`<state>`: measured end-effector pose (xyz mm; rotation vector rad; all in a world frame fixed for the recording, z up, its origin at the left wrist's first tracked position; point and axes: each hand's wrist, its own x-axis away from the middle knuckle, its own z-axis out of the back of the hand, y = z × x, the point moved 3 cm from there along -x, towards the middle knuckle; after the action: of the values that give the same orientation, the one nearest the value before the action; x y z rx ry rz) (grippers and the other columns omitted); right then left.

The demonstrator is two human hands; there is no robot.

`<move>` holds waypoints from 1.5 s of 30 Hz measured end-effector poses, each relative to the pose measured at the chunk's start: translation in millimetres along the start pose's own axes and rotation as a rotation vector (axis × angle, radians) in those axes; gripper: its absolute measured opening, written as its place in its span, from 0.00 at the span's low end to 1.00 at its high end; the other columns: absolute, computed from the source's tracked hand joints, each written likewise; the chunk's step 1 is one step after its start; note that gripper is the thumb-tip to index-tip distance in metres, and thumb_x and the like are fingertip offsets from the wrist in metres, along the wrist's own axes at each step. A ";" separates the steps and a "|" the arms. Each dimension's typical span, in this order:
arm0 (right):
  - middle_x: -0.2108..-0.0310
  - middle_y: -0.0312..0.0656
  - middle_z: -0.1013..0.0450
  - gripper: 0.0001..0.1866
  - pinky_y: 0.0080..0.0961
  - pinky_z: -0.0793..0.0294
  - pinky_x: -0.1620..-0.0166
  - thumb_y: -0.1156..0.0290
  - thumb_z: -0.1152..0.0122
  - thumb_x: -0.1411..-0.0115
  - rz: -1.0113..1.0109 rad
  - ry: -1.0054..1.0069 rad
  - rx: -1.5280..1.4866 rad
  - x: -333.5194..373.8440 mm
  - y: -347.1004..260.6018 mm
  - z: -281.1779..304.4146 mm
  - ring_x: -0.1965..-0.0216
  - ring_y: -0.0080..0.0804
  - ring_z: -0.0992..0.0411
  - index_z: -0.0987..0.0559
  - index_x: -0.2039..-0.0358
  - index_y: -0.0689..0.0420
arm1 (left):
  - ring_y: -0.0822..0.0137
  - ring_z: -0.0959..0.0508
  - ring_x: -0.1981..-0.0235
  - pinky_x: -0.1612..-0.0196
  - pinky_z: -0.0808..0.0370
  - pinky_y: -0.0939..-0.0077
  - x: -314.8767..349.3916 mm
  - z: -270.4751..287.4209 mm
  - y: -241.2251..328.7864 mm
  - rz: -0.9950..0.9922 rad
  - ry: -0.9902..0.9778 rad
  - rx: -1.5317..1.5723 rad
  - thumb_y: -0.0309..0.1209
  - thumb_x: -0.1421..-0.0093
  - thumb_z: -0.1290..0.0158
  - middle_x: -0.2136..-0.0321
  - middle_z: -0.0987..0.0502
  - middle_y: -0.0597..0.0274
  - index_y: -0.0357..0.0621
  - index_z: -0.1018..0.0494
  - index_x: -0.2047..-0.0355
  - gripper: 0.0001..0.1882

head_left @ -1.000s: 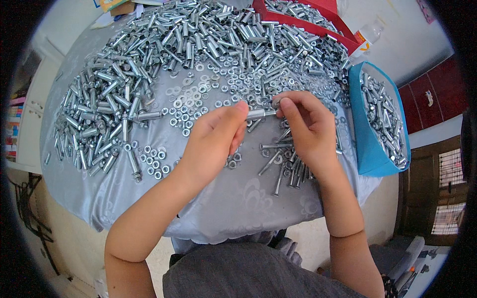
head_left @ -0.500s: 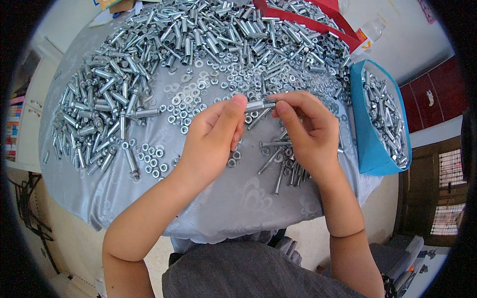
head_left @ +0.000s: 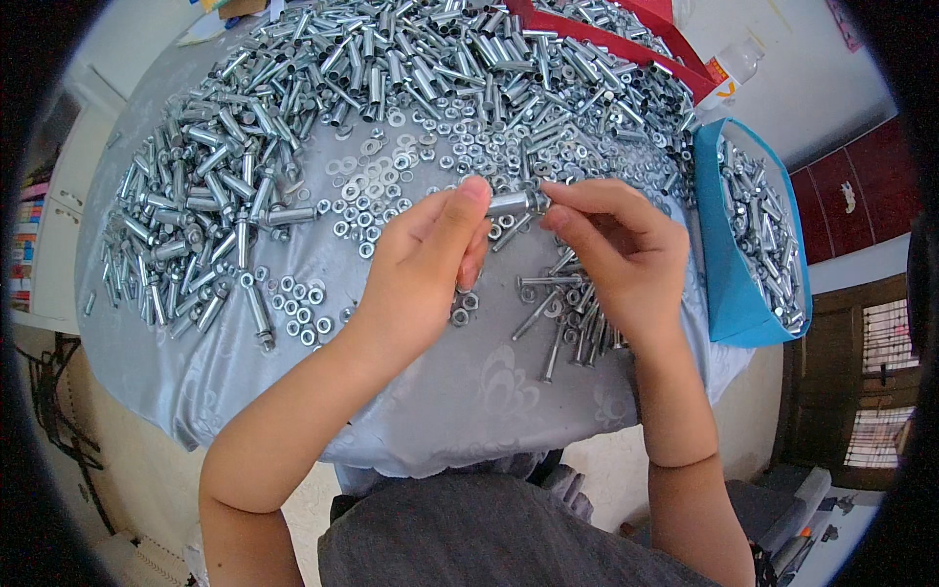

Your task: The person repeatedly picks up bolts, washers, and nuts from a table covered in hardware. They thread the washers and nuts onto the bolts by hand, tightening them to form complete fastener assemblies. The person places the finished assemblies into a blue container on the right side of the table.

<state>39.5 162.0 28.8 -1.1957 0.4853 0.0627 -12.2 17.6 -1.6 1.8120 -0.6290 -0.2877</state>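
On the left, a heap of tubes (head_left: pixel 210 186) spreads over the surface (head_left: pixel 450 411), with loose nuts (head_left: pixel 304 315) near it. Next comes our left hand (head_left: pixel 421 259), its fingers clamped on one shiny tube (head_left: pixel 509 203) that sticks out to the right, up above the surface. To do this part well, we should pinch the tube firmly and hold it level, so it does not roll. At its right end sits a ring (head_left: pixel 539 201), maybe a nut or a washer. Our right hand (head_left: pixel 631 249) is there, thumb and pointing finger a little apart; we cannot tell if they touch the ring. Small, gentle turns should work best, with the ring lined up straight. A crooked ring could jam or drop.

Some things are hidden. The heap covers its own bottom parts. Our left hand hides the other end of the tube, and its thumb blocks some fingers. Our right wrist seems to cover a few of the bolts (head_left: pixel 554 354). The top edge cuts off the red box (head_left: pixel 699 78), and the blue box (head_left: pixel 719 279) shows only its top layer.
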 end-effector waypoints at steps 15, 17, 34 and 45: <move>0.74 0.38 0.27 0.10 0.18 0.33 0.74 0.77 0.37 0.57 0.321 -0.058 0.226 2.2 -16.6 -0.7 0.76 0.24 0.31 0.22 0.70 0.57 | 0.76 0.42 0.86 0.80 0.42 0.81 0.2 -3.9 -2.4 0.220 -0.160 0.231 0.42 0.42 0.57 0.90 0.43 0.70 0.47 0.43 0.86 0.20; 0.74 0.38 0.28 0.11 0.19 0.33 0.74 0.76 0.37 0.58 0.279 -0.077 0.193 1.6 -15.4 -1.2 0.76 0.24 0.31 0.22 0.70 0.57 | 0.76 0.43 0.87 0.80 0.43 0.80 1.5 -3.6 -2.0 0.250 -0.134 0.293 0.43 0.42 0.57 0.90 0.45 0.71 0.48 0.44 0.87 0.20; 0.76 0.42 0.32 0.09 0.30 0.33 0.66 0.74 0.42 0.56 0.064 -0.680 0.562 5.8 -5.7 4.2 0.70 0.39 0.34 0.21 0.72 0.56 | 0.78 0.48 0.87 0.81 0.46 0.82 -3.7 11.3 1.0 0.306 0.025 0.399 0.47 0.41 0.60 0.91 0.51 0.74 0.53 0.50 0.89 0.24; 0.76 0.42 0.32 0.09 0.30 0.33 0.69 0.69 0.40 0.56 0.017 -0.680 0.556 4.2 -2.4 8.4 0.72 0.38 0.32 0.22 0.73 0.57 | 0.76 0.46 0.88 0.81 0.46 0.82 -3.1 8.0 0.8 0.304 0.051 0.283 0.46 0.41 0.59 0.91 0.50 0.74 0.52 0.49 0.89 0.23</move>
<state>46.7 167.8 31.6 -0.5660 -0.0927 0.3166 -18.9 12.7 -3.8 1.9506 -0.9329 0.0564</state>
